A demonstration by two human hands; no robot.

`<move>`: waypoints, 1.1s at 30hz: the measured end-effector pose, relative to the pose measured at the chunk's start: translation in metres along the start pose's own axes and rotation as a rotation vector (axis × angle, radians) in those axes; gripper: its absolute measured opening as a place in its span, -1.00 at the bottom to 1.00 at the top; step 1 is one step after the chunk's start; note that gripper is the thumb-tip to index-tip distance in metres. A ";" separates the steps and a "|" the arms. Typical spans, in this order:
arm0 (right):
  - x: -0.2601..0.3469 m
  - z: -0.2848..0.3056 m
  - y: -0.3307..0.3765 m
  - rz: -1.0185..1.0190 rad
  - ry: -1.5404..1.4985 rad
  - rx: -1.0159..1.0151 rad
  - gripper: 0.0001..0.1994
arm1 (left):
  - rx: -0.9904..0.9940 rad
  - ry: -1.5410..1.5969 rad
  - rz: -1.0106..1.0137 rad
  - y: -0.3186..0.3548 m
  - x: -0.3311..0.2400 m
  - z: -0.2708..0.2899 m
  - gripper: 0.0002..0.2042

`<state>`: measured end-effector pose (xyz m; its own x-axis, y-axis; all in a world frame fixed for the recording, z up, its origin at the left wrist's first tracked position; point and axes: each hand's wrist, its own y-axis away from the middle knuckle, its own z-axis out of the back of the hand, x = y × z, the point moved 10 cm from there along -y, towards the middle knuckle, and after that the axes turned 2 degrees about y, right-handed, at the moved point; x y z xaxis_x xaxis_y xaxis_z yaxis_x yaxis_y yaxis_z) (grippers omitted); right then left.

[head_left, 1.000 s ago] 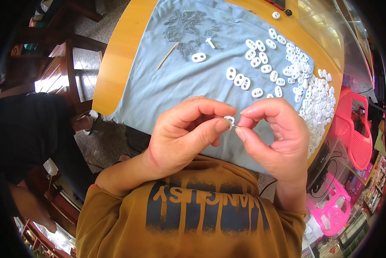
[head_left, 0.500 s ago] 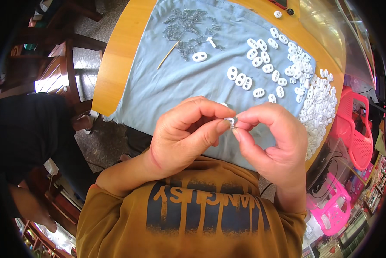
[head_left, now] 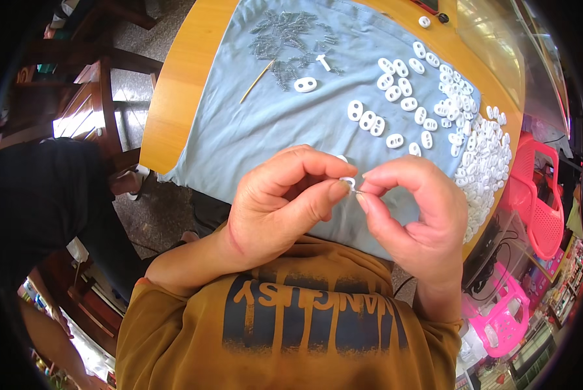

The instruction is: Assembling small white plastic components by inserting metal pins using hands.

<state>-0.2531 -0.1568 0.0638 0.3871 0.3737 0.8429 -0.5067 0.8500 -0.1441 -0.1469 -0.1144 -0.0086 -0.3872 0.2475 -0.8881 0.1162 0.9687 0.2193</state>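
Note:
My left hand (head_left: 291,195) pinches a small white plastic piece with a curved end (head_left: 349,182) between thumb and forefinger, above the blue cloth. Close beside it, thumb and forefinger of my right hand (head_left: 415,208) are closed on a tiny metal spring (head_left: 359,192). The spring's tip lies at the white piece; whether it sits inside is too small to tell. Behind my left fingertips a white oval part (head_left: 341,158) shows in part. Farther off on the cloth lie a pile of small springs (head_left: 278,39), a white T-shaped piece (head_left: 323,62) and a two-hole oval cord lock (head_left: 306,84).
A wooden stick (head_left: 257,81) lies near the springs. Many white cord locks (head_left: 483,162) are heaped along the right side of the wooden table (head_left: 168,97), on and beside the blue cloth (head_left: 226,136). Pink chairs (head_left: 542,201) stand at right; a person in dark clothes (head_left: 44,201) is at left.
My right fingers have drawn slightly right, showing more of the spring beside the white piece. My left hand holds nearly still. The other person's arm at lower left has moved down.

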 end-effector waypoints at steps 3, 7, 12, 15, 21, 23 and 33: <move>0.001 0.000 0.000 0.011 0.005 0.005 -0.76 | -0.006 0.010 0.013 0.000 0.002 0.001 -0.83; 0.004 -0.001 -0.001 0.045 0.026 0.007 -0.75 | -0.012 -0.018 0.002 -0.001 0.000 0.001 -0.84; 0.014 -0.004 -0.001 0.170 0.116 0.023 -0.75 | -0.038 -0.206 -0.109 -0.001 -0.009 0.003 -0.85; 0.018 -0.006 0.001 0.211 0.131 0.021 -0.75 | -0.052 -0.316 -0.173 0.000 -0.014 0.002 -0.84; 0.009 -0.005 0.006 0.151 0.064 0.008 -0.77 | -0.034 -0.263 -0.148 0.000 -0.010 0.000 -0.83; 0.004 -0.002 0.008 0.114 0.015 0.003 -0.78 | 0.004 -0.305 -0.151 -0.001 -0.010 -0.005 -0.83; -0.008 -0.001 0.018 0.020 -0.073 -0.068 -0.77 | 0.000 -0.402 -0.244 0.003 -0.015 -0.010 -0.85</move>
<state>-0.2642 -0.1439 0.0543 0.3190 0.3646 0.8748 -0.4592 0.8669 -0.1938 -0.1497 -0.1149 0.0094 -0.0182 -0.0141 -0.9997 0.0658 0.9977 -0.0153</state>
